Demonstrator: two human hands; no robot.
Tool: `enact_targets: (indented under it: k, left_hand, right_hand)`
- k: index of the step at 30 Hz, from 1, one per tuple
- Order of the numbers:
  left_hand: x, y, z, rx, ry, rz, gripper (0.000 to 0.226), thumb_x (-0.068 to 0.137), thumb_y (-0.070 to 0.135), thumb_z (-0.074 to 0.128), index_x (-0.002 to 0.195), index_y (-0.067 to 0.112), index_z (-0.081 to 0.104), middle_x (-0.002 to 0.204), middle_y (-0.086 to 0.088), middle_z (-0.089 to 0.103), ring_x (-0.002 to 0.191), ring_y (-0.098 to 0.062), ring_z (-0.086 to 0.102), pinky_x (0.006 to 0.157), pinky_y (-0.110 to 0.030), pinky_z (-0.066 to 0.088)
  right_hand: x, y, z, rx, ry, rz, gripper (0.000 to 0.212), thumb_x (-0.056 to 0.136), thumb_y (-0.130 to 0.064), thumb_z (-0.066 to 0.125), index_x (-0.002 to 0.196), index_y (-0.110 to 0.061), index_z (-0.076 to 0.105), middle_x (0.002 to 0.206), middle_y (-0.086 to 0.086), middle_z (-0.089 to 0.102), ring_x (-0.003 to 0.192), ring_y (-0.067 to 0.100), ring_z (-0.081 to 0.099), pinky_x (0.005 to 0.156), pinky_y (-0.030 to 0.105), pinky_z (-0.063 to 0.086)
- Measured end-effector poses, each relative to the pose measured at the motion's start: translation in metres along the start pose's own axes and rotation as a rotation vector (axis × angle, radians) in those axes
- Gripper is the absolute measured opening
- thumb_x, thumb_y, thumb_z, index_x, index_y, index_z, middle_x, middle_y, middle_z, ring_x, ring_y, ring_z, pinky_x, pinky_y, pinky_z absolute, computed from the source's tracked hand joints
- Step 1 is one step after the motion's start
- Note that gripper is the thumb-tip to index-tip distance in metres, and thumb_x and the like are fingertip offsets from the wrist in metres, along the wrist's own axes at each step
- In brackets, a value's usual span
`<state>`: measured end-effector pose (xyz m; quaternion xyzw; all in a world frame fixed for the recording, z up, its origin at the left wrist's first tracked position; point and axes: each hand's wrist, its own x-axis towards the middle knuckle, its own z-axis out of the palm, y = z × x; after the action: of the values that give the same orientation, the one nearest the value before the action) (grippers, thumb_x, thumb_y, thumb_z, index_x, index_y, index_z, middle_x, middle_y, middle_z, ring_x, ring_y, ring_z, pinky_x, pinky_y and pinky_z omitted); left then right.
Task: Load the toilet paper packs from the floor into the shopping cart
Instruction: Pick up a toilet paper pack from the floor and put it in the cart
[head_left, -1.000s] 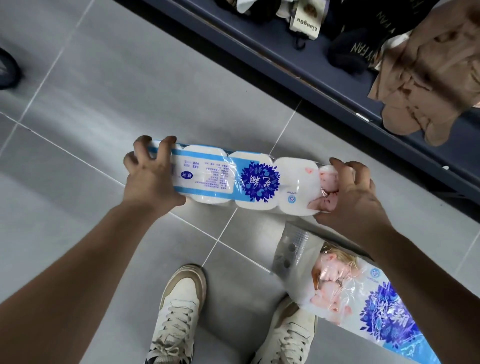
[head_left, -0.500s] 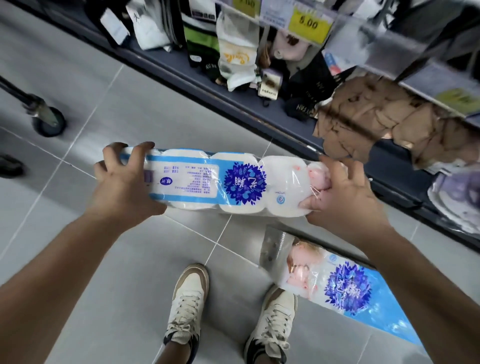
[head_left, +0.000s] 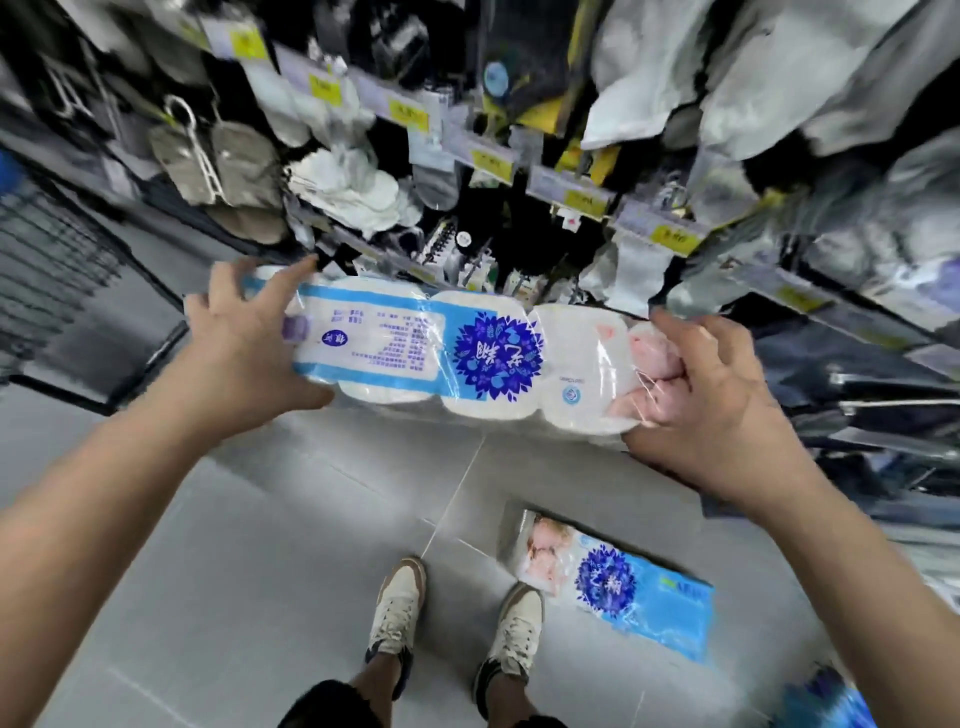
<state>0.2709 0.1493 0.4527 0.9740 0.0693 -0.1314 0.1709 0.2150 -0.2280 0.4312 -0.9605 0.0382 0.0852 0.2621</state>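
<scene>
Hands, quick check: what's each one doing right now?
Left hand: closed on the left end of the toilet paper pack, held up off the floor.
Right hand: closed on the same pack's right end.

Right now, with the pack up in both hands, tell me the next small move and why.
Probably swing the held toilet paper pack leftward toward the wire shopping cart at the left edge. Left hand and right hand grip its two ends, so it is clear of the floor, and a second pack lies by the right shoe, waiting.
</scene>
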Motion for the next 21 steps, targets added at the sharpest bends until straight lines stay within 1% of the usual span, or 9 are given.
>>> enact_targets:
  k: [3, 6, 9, 11, 14, 16, 17, 19, 21]
  left_hand:
    - [-0.033, 0.031, -0.086, 0.006, 0.058, 0.072, 0.12, 0.049, 0.042, 0.091, 0.153, 0.041, 0.033, 0.153, -0.02, 0.025, 0.138, -0.043, 0.029, 0.116, -0.049, 0.027]
    - [-0.067, 0.046, -0.16, -0.026, 0.145, 0.172, 0.119, 0.04, 0.056, 0.083, 0.149, 0.046, 0.035, 0.149, -0.019, 0.031, 0.143, -0.034, 0.027, 0.116, -0.05, 0.027]
    - [-0.093, 0.06, -0.222, -0.078, 0.197, 0.239, 0.117, 0.039, 0.062, 0.083, 0.145, 0.055, 0.035, 0.149, -0.008, 0.03, 0.142, -0.03, 0.029, 0.119, -0.045, 0.026]
    - [-0.107, 0.066, -0.256, -0.102, 0.227, 0.296, 0.115, 0.043, 0.056, 0.092, 0.143, 0.059, 0.037, 0.148, -0.001, 0.03, 0.143, -0.023, 0.028, 0.119, -0.037, 0.025]
    - [-0.126, 0.072, -0.295, -0.147, 0.298, 0.392, 0.103, 0.049, 0.043, 0.096, 0.131, 0.065, 0.038, 0.143, 0.005, 0.032, 0.135, -0.005, 0.029, 0.114, -0.023, 0.02]
    - [-0.135, 0.074, -0.316, -0.167, 0.329, 0.442, 0.1, 0.047, 0.043, 0.097, 0.125, 0.067, 0.04, 0.137, 0.009, 0.032, 0.131, -0.001, 0.03, 0.113, -0.021, 0.019]
    - [-0.139, 0.074, -0.327, -0.166, 0.349, 0.457, 0.102, 0.044, 0.048, 0.096, 0.129, 0.065, 0.041, 0.135, 0.01, 0.032, 0.131, -0.003, 0.031, 0.114, -0.022, 0.02]
    - [-0.144, 0.074, -0.347, -0.17, 0.376, 0.467, 0.109, 0.042, 0.053, 0.095, 0.137, 0.058, 0.043, 0.135, 0.013, 0.032, 0.131, -0.004, 0.032, 0.113, -0.023, 0.022]
    - [-0.149, 0.074, -0.362, -0.18, 0.394, 0.493, 0.109, 0.043, 0.053, 0.094, 0.139, 0.054, 0.044, 0.135, 0.015, 0.032, 0.129, -0.001, 0.032, 0.112, -0.023, 0.023]
  right_hand:
    - [-0.028, -0.038, -0.082, -0.04, 0.056, -0.064, 0.108, 0.057, -0.042, 0.078, 0.155, -0.038, 0.031, 0.15, 0.004, 0.03, 0.143, 0.029, 0.035, 0.12, 0.04, 0.033]
    - [-0.054, -0.071, -0.157, -0.087, 0.129, -0.138, 0.109, 0.055, -0.049, 0.075, 0.154, -0.044, 0.031, 0.151, 0.0, 0.029, 0.141, 0.028, 0.038, 0.116, 0.04, 0.035]
    - [-0.076, -0.097, -0.219, -0.075, 0.21, -0.19, 0.107, 0.059, -0.038, 0.084, 0.153, -0.045, 0.035, 0.151, -0.004, 0.031, 0.141, 0.016, 0.037, 0.111, 0.027, 0.031]
    - [-0.087, -0.116, -0.255, -0.08, 0.253, -0.213, 0.105, 0.059, -0.035, 0.086, 0.152, -0.044, 0.039, 0.151, -0.003, 0.032, 0.14, 0.014, 0.038, 0.107, 0.023, 0.03]
    - [-0.099, -0.143, -0.297, -0.126, 0.302, -0.258, 0.105, 0.055, -0.052, 0.078, 0.152, -0.04, 0.041, 0.151, 0.002, 0.036, 0.136, 0.02, 0.044, 0.108, 0.032, 0.039]
    - [-0.108, -0.154, -0.316, -0.155, 0.342, -0.298, 0.106, 0.053, -0.057, 0.071, 0.153, -0.036, 0.043, 0.146, 0.008, 0.041, 0.132, 0.025, 0.048, 0.108, 0.038, 0.045]
    - [-0.113, -0.159, -0.324, -0.164, 0.357, -0.313, 0.106, 0.053, -0.057, 0.071, 0.153, -0.033, 0.044, 0.144, 0.009, 0.043, 0.131, 0.026, 0.049, 0.107, 0.037, 0.045]
    - [-0.119, -0.168, -0.335, -0.184, 0.4, -0.358, 0.105, 0.054, -0.055, 0.072, 0.152, -0.028, 0.046, 0.139, 0.011, 0.049, 0.129, 0.025, 0.049, 0.106, 0.032, 0.043]
    - [-0.124, -0.177, -0.343, -0.188, 0.426, -0.393, 0.103, 0.055, -0.05, 0.074, 0.151, -0.023, 0.048, 0.135, 0.011, 0.052, 0.13, 0.021, 0.046, 0.106, 0.018, 0.034]
